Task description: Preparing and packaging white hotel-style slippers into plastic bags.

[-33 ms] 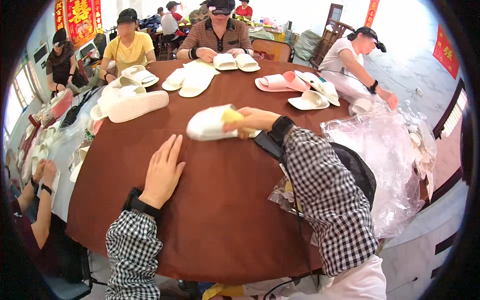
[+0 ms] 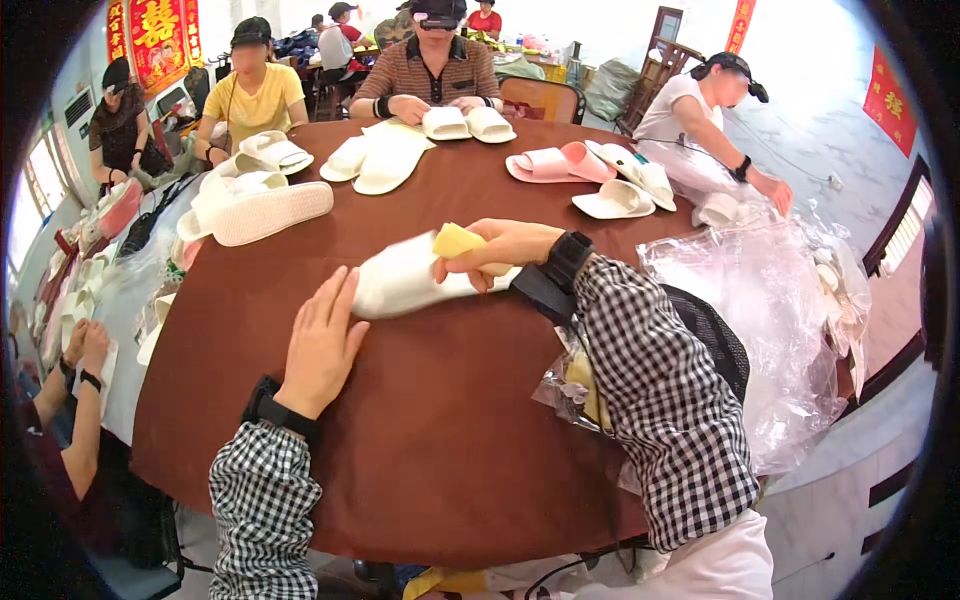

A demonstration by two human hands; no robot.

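Observation:
A white slipper (image 2: 397,277), a little blurred, lies across the middle of the brown tabletop. Over it, my right hand (image 2: 505,248) is closed around a pale yellow block that looks like a sponge (image 2: 457,240). Its fingers also reach down to the slipper; whether they grip it is hidden. Flat beside one end of the slipper, my left hand (image 2: 318,345) has straight fingers and nothing in it. Its fingertips are at the slipper's edge, touching or nearly so.
White slippers (image 2: 275,214) lie at the far left, with more (image 2: 390,163) at the back. A pink slipper (image 2: 560,165) sits among white ones at far right. Clear plastic bags (image 2: 740,330) and a black mesh thing (image 2: 712,335) flank my right arm. Several people sit around.
The slipper has shifted left and nearer, closing the gap to my left hand. My right hand has turned slightly, showing more of the yellow block. My left hand has hardly moved.

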